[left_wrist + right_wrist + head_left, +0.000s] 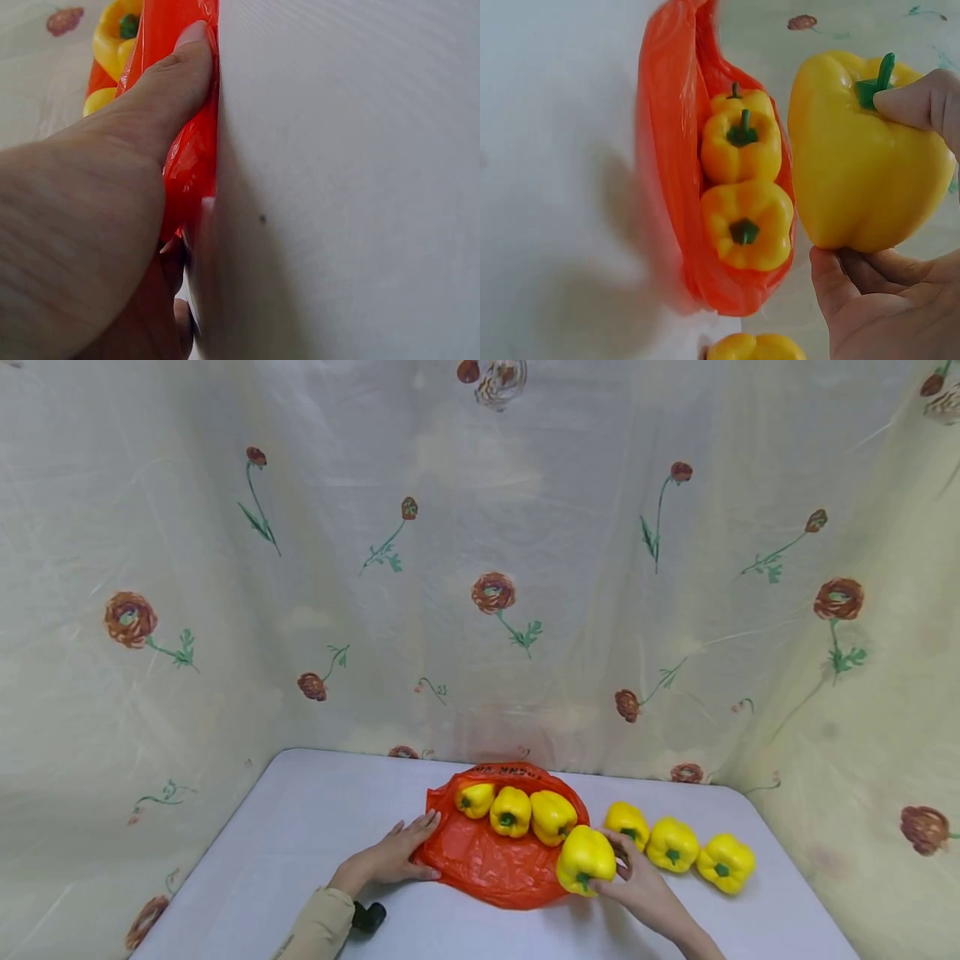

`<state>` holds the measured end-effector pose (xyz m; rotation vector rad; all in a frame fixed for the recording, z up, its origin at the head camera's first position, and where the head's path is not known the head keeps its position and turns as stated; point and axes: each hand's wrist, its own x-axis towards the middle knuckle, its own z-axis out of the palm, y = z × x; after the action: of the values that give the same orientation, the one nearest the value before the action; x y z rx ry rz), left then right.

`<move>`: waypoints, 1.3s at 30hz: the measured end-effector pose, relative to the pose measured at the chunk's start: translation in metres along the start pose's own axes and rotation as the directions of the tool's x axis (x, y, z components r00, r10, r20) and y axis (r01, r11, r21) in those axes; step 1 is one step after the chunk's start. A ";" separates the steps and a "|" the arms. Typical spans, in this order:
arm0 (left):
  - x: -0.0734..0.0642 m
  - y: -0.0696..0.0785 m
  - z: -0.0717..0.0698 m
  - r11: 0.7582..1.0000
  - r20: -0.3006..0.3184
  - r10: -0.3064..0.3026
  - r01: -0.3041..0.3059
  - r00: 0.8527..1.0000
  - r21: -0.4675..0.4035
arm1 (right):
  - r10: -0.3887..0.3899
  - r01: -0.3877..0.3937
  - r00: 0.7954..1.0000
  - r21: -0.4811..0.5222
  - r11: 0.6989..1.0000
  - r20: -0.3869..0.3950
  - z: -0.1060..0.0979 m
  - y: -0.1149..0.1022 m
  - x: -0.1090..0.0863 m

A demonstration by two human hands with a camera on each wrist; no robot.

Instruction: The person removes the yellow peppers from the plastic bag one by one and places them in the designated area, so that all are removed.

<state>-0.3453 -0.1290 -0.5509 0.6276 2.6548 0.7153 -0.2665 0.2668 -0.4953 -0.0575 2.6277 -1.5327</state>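
Note:
My right hand (637, 885) grips a yellow bell pepper (585, 858) with a green stem, thumb beside the stem and fingers at its far side. It is held up over the right edge of a red plastic bag (495, 868). Inside the bag, three yellow bell peppers (511, 811) sit in a row along the back. On the bag's left edge rests my left hand (393, 853), thumb and fingers spread apart. The left wrist view shows the thumb (176, 75) lying along the red plastic; the other fingers are partly hidden below.
Three more yellow bell peppers (672, 844) stand in a line on the white table (300, 810), right of my right hand. A small black object (369, 917) lies beside my left sleeve (321, 922). Flower-printed curtain (450, 635) hangs behind the table and on both sides.

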 end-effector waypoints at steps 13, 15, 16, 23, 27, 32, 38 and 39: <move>-0.003 0.004 -0.002 1.000 0.002 -0.001 0.001 1.000 0.002 | 0.012 -0.012 1.000 -0.019 1.000 -0.014 -0.022 0.015 -0.008; -0.003 0.004 -0.003 1.000 0.000 -0.003 0.003 1.000 0.002 | 0.020 -0.020 1.000 -0.025 0.999 -0.016 -0.024 0.017 -0.009; -0.003 0.004 -0.002 1.000 -0.002 -0.003 0.003 1.000 0.002 | 0.019 -0.019 1.000 -0.030 0.999 -0.016 -0.026 0.018 -0.010; -0.002 0.001 0.000 1.000 -0.005 -0.005 0.005 1.000 -0.002 | 0.031 -0.033 0.999 -0.058 0.998 -0.036 -0.032 0.031 -0.010; -0.001 0.000 0.001 1.000 -0.002 -0.001 0.001 1.000 -0.008 | 0.050 -0.052 0.998 -0.063 0.997 -0.032 -0.035 0.037 -0.009; 0.000 -0.001 0.001 1.000 -0.001 0.002 -0.002 1.000 -0.007 | 0.062 -0.063 0.998 -0.057 0.996 -0.020 -0.038 0.043 -0.008; 0.001 -0.004 0.001 1.000 0.000 0.010 -0.010 1.000 0.004 | 0.063 -0.063 0.998 -0.060 0.996 -0.004 -0.042 0.054 -0.006; 0.001 -0.004 0.001 1.000 0.000 0.011 -0.011 1.000 0.006 | 0.062 -0.062 0.998 -0.060 0.996 0.000 -0.042 0.056 -0.006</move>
<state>-0.3470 -0.1307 -0.5543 0.6445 2.6561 0.7110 -0.2641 0.3316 -0.5228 0.0172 2.6472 -1.4344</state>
